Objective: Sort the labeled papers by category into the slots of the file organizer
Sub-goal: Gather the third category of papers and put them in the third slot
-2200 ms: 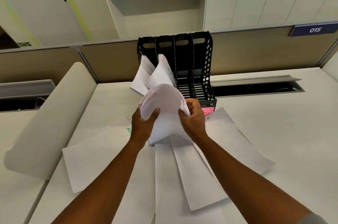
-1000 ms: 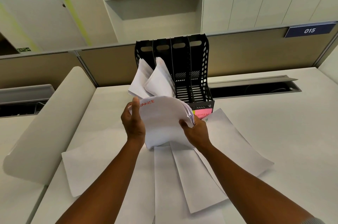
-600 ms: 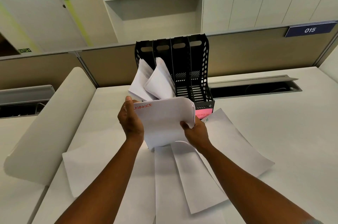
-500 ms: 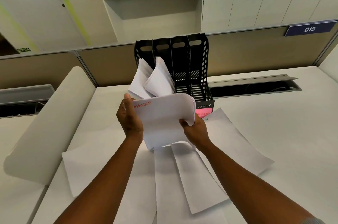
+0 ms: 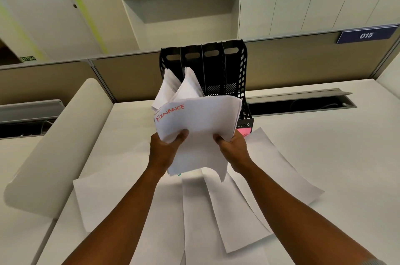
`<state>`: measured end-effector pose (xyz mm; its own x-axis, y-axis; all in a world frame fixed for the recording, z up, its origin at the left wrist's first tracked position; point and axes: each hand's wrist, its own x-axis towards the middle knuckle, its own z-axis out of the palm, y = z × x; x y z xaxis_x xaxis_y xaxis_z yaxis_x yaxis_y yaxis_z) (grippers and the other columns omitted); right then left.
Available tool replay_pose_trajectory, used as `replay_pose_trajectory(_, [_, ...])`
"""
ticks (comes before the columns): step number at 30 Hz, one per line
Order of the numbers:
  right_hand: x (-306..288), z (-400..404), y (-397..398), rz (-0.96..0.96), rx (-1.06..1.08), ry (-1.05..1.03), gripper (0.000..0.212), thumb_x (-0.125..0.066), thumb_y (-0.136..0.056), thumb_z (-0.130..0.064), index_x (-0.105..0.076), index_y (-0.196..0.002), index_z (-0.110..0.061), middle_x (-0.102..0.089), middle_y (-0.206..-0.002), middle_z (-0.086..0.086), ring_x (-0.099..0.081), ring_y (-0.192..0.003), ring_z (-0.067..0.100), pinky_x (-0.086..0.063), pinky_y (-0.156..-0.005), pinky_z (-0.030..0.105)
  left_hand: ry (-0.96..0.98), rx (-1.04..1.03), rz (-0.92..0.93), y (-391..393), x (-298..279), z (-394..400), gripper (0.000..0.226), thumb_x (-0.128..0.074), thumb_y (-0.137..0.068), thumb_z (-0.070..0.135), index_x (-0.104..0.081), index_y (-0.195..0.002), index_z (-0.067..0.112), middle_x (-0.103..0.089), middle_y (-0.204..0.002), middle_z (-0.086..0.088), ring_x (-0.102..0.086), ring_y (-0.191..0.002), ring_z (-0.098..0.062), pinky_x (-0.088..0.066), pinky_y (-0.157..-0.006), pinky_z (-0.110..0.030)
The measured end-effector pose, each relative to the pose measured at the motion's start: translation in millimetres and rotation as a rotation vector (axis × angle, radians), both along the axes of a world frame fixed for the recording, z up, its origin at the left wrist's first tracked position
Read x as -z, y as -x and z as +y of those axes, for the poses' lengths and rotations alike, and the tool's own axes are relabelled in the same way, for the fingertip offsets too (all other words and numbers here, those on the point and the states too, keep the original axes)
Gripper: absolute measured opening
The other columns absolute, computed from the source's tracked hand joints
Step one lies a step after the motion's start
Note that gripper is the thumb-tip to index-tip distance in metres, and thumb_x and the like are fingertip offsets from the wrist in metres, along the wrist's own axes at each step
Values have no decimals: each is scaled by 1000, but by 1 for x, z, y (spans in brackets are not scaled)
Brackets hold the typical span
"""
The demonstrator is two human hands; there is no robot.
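White paper fills the middle of the view: a curled sheaf of sheets point(image 5: 201, 126), the top one marked FINANCE in red at its upper left corner, is held up off the desk point(image 5: 324, 134) between both hands. On its left edge the left hand point(image 5: 165, 150) grips it, thumb curled over the front face and fingers hidden behind. On its right edge the right hand point(image 5: 232, 147) pinches it the same way, thumb on the front.

The sheaf's long axis runs away from the person, its far end bowed forward toward the black file organizer point(image 5: 236, 74), which stands directly beyond the hands and just behind the paper. Beyond the left hand, the two left slots already hold leaning papers point(image 5: 186, 85). Beyond the right hand, the two right slots look bare as far as can be seen. A pink label point(image 5: 243, 131) shows at the organizer's base just past the right thumb; its writing is too hidden to read.

Nearer the person than both hands, loose sheets point(image 5: 238, 210) lie fanned on the desk.

Judging from this, the move turns on swinging the sheaf's far end up and forward into an open slot, which lies closer to the right hand.
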<state>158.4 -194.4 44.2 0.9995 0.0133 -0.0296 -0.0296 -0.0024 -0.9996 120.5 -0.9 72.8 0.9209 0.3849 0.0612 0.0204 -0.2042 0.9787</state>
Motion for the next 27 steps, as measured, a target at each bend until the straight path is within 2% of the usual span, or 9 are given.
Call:
replay_pose_trajectory(2, [-1,5,2,-6,2,24,33,-70,-85,-17,-56,-115,-22,-64,-99,-5,-63,-89,15,-51,-69,21,-3,-30,18,1,4,-5,63,-78,-67,52,-56,-120,27,-68,-104,1,-67,-93,-23,-60,-75,-32])
replay_pose_trajectory(5, [1,9,5,-23,-3,61,42,-69,-84,-15,-53,-122,-25,-62,-100,-9,-61,-87,9,-50,-66,15,17,-47,-16,3,12,-11,69,-77,-72,41,-49,-131,19,-65,-114,-5,-65,-99,-25,-58,-79,-29])
replay_pose_trajectory(10, [17,2,11,-64,-76,239,39,-66,-87,-17,-54,-124,-18,-61,-104,-3,-60,-96,19,-52,-78,25,-3,-49,78,15,38,-6,57,-80,-76,31,-55,-126,17,-68,-109,-4,-68,-93,-18,-60,-80,-33])
replay_pose_trajectory(12, [24,-4,14,-88,-98,350,36,-63,-91,-22,-55,-124,-14,-63,-104,0,-58,-92,15,-49,-76,20,21,-49,124,19,47,-1,53,-79,-77,28,-57,-123,15,-69,-108,-6,-68,-95,-21,-59,-82,-35])
replay_pose_trajectory(15, [33,-10,17,-160,-136,534,32,-57,-94,-32,-61,-119,-13,-70,-105,7,-60,-85,17,-48,-75,26,28,-50,137,20,51,5,49,-76,-81,25,-56,-124,14,-69,-109,-8,-67,-98,-26,-58,-85,-38])
replay_pose_trajectory(17, [32,-12,16,-209,-151,657,31,-53,-95,-37,-63,-116,-16,-70,-104,6,-63,-90,22,-46,-74,28,13,-58,139,19,50,6,51,-75,-82,26,-54,-127,13,-67,-113,-10,-65,-102,-29,-56,-88,-40])
replay_pose_trajectory(20, [20,-10,9,-232,-179,794,34,-50,-94,-44,-62,-113,-18,-68,-100,6,-62,-91,25,-51,-74,34,-4,-77,136,14,44,9,56,-74,-82,26,-51,-132,11,-65,-119,-13,-62,-107,-31,-52,-96,-47])
replay_pose_trajectory(23, [1,-6,-4,-199,-180,781,33,-51,-94,-42,-66,-106,-15,-70,-93,10,-64,-83,29,-54,-72,37,-25,-83,103,10,37,11,55,-74,-82,25,-53,-130,10,-66,-118,-13,-63,-105,-31,-54,-93,-44])
replay_pose_trajectory(27, [-25,-4,-20,-111,-202,536,27,-54,-95,-37,-66,-98,-14,-69,-83,8,-66,-56,15,-49,-48,18,-109,-134,28,0,28,14,47,-71,-85,33,-58,-125,12,-67,-118,-8,-64,-102,-25,-54,-90,-37])
